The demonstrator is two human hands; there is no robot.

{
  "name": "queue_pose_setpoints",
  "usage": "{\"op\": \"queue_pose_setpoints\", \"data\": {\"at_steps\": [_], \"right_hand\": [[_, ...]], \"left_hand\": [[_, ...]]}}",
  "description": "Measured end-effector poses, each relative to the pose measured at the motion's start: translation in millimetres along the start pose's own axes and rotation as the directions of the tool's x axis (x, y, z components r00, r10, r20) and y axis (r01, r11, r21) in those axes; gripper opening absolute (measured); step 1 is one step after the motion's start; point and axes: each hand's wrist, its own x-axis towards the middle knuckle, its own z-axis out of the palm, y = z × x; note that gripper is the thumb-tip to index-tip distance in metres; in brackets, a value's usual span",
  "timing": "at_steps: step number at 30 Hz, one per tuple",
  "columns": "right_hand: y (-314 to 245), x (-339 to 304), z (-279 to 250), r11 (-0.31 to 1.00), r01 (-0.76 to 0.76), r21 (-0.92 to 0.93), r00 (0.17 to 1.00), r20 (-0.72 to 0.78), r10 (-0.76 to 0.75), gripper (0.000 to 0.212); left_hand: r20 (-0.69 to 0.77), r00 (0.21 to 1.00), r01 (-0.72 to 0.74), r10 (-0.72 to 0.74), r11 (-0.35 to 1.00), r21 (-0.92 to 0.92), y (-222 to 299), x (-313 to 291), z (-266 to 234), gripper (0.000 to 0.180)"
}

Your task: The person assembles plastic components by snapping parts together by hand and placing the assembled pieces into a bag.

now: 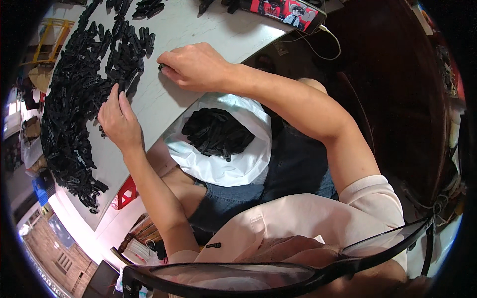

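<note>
Small, black, elongated plastic-looking piece (161, 66): at the fingertips of the right hand (197, 67), above the table near its person-side edge. Right hand is closed in a pinch on it, fingers curled; most of the piece is hidden.

Left hand (119, 121): index finger and thumb extended to the near margin of a spread heap of similar black pieces (74, 99). A dark piece lies at the fingertips; cannot tell whether it is gripped or only touched.

Heap runs in a long band along the far edge of the pale, faintly veined table (158, 107), thinning toward the near-left corner. Just off the person-side edge, a white plastic bag (213, 174) gapes open, apparently on the lap, with more black pieces (216, 131) inside. At the table's right-hand corner: a device with a lit, red-patterned screen (285, 15) and a white cable (339, 49) looping down.

Risks (judged): a loosened right pinch could drop the piece past the table edge, missing the bag; shifting legs could tip the soft-walled bag; a broad left-hand sweep could push pieces off the near-left corner.
</note>
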Motion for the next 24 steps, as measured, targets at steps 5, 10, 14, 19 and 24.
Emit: {"op": "queue_pose_setpoints", "data": {"at_steps": [5, 10, 14, 19, 24], "right_hand": [[3.5, -1.3, -3.9, 0.999, 0.019, -0.045, 1.000, -0.002, -0.020, 0.025], [-5.0, -1.1, -7.7, 0.982, -0.092, 0.167, 0.995, -0.012, 0.095, 0.026], [-12.3, 0.4, -12.3, 0.875, -0.213, 0.434, 0.976, 0.052, 0.212, 0.030], [-19.4, -1.6, -20.5, 0.686, -0.325, 0.651, 0.946, 0.241, 0.219, 0.023], [-20.9, -2.2, -20.2, 0.565, -0.356, 0.745, 0.934, 0.301, 0.191, 0.020]], "left_hand": [[-0.058, 0.997, 0.048, -0.049, 0.999, -0.024, -3.4, 2.6, 4.8, 0.026], [-0.104, 0.967, 0.204, -0.234, 0.950, -0.235, 0.6, -1.1, -4.9, 0.027], [0.263, 0.850, 0.493, -0.457, 0.513, -0.702, 22.5, -2.1, -15.2, 0.028], [0.428, 0.811, 0.577, -0.399, 0.424, -0.698, 42.0, -0.8, -19.5, 0.026], [0.337, 0.902, 0.431, -0.271, 0.640, -0.637, 53.8, -1.9, -23.0, 0.029]]}}
